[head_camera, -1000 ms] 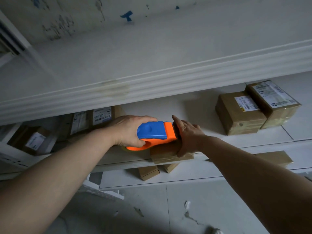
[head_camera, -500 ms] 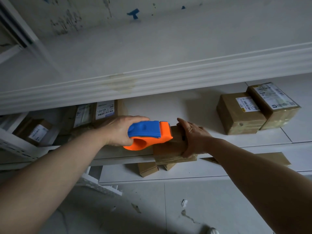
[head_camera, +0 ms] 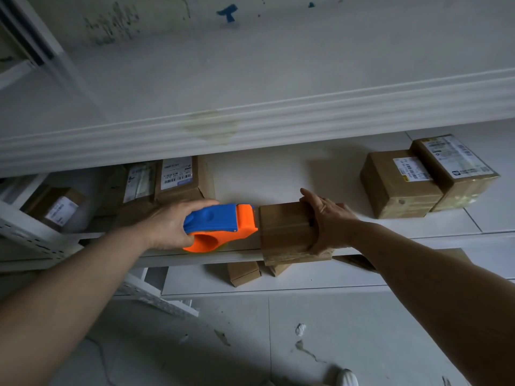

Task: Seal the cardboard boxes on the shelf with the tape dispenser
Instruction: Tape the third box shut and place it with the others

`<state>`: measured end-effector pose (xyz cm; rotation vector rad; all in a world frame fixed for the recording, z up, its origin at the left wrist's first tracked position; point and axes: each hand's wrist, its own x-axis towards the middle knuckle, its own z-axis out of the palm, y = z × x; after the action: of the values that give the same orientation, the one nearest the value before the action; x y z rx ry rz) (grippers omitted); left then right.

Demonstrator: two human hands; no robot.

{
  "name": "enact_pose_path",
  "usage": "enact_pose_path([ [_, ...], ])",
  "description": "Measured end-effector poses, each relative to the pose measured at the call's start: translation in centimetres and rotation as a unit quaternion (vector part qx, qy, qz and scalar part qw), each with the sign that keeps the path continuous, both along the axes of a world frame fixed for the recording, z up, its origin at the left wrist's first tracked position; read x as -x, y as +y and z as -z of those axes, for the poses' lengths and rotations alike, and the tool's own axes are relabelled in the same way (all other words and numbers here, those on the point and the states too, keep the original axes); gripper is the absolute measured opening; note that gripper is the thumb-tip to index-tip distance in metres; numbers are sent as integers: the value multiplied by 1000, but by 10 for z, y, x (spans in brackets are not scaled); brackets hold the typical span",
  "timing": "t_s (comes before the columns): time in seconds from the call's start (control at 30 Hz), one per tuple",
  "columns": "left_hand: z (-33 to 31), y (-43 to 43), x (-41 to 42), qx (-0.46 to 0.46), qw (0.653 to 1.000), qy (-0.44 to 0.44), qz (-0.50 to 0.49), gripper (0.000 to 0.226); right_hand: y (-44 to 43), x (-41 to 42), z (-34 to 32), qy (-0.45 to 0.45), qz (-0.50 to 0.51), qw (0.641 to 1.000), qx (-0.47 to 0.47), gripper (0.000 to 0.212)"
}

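**One dispenser, two hands, at least six boxes at shelf level**

On my feed the far left lies in shadow. One brown cardboard box with a white label (head_camera: pixel 55 210) sits behind a perforated metal rail (head_camera: pixel 30 235). Beside it stand two labelled boxes (head_camera: pixel 178 176), touching each other, barcodes facing up. I cannot tell if more hide in the dark there.

The left hand (head_camera: pixel 170 224) reaches in with the forearm level. Its fingers are curled tight round the blue ribbed handle of the single tape dispenser (head_camera: pixel 220 227), a smooth plastic tool with an orange nose and a round orange hub. The nose points right at the left end of the plain box (head_camera: pixel 284 229); touching or just short of it, I cannot tell.

That plain box is an unlabelled brown block lying on the white shelf (head_camera: pixel 278 174), with its near side overhanging the front lip. The right hand (head_camera: pixel 331 221) clasps its right end, fingers wrapped over the top and down the front.

Further right, two glossy taped boxes (head_camera: pixel 398 188) stand pressed together, each with a printed label.

Below, on the lower shelf (head_camera: pixel 306 277), two small plain cartons (head_camera: pixel 242 273) lie close together. A white shoe (head_camera: pixel 347 377) shows on the cracked grey floor (head_camera: pixel 250 344).
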<state>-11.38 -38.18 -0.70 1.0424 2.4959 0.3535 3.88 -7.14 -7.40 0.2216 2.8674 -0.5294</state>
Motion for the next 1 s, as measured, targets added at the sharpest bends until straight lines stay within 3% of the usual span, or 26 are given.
enact_pose_path([
  [0.23, 29, 10, -4, 16, 1000, -14, 10, 94, -3, 2, -2, -2, -24, 999, -40, 139],
  [0.4, 33, 9, -1, 3, 1000, -6, 7, 95, -25, -2, -5, 39, -111, 985, -125, 137],
  [0.83, 40, 6, -8, -55, 998, -40, -7, 90, -56, 1, 3, 24, -146, 979, -138, 116],
  [1.0, 42, 1, -12, -53, 997, -49, -14, 92, -78, 35, -11, -27, -111, 986, -118, 126],
])
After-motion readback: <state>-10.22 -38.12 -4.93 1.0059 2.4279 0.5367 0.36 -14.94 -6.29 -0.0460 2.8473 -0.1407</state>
